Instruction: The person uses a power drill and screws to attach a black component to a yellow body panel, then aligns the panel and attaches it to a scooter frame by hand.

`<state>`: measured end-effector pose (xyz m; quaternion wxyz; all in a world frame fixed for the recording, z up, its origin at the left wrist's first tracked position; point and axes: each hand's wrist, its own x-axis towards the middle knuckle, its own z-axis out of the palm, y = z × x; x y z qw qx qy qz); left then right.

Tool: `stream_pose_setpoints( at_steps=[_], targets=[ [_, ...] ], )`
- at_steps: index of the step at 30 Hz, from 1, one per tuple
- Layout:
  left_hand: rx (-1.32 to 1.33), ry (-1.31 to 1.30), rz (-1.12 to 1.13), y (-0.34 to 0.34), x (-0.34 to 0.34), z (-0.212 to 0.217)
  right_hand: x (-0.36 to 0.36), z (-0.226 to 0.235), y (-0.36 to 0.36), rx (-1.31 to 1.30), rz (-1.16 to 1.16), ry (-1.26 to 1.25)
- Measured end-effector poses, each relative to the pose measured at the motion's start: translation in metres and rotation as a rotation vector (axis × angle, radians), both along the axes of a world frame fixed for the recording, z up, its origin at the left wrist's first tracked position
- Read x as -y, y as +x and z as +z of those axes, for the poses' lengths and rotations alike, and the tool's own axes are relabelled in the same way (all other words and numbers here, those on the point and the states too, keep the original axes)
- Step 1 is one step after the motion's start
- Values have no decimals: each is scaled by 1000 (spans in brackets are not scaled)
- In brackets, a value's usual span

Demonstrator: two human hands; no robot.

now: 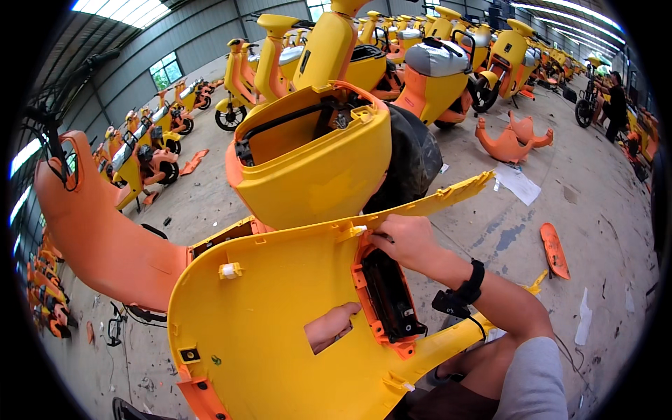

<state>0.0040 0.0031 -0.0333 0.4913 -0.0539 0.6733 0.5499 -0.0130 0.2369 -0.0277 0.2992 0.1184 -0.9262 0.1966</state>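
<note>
The yellow panel point(280, 315) is held up in front of the person, inner side facing them, just below the scooter body point(315, 157). The left hand point(329, 327) is behind the panel, seen only through a cut-out; it seems to grasp the panel, though I cannot tell for sure. The right hand point(409, 241) is pinched on the panel's top edge beside the orange-framed black insert point(388, 297). The wide panel could twist or slip, snapping a clip point(231, 270) or dropping to the floor point(595, 210)

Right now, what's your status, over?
Right hand gripping top edge of yellow panel. Left hand behind it, seen through cutout. Orange-framed black module attached. Nothing blocking.
</note>
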Motion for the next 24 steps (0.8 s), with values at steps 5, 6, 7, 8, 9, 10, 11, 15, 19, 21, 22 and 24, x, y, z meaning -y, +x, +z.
stream_pose_setpoints(
  at_steps=[5, 6, 7, 8, 9, 10, 11, 15, 19, 21, 22, 24],
  targets=[
    [-6, 14, -17, -1, -4, -1, -5, 4, 3, -70, 99, -92],
    [-5, 14, -20, 0, -4, -2, -4, 3, 3, -94, 118, -89],
    [-6, 15, -18, -1, -4, -2, -4, 4, 3, -99, 116, -72],
    [-8, 18, -16, -1, -4, -2, -3, 7, 4, -104, 114, -55],
    [-9, 20, -18, -2, -4, -2, -3, 10, 6, -109, 106, -37],
    [-13, 18, -17, -2, -3, -2, -2, 10, 5, -83, 83, -28],
    [-19, 14, -13, -2, -1, -1, 0, 11, 5, -59, 61, -20],
    [-24, 8, -4, -2, 4, 1, 4, 9, 4, -47, 114, -129],
    [-18, 23, -24, -10, -2, -5, -8, 0, 1, -115, 110, -22],
    [-23, 13, -13, -9, 1, -4, -3, 0, 2, -103, 68, -20],
    [-22, 11, -11, -9, 1, -3, -2, 0, 1, -88, 51, -13],
    [-18, 6, -9, -10, 1, -5, -2, 0, 0, -86, 62, -32]
  ],
)
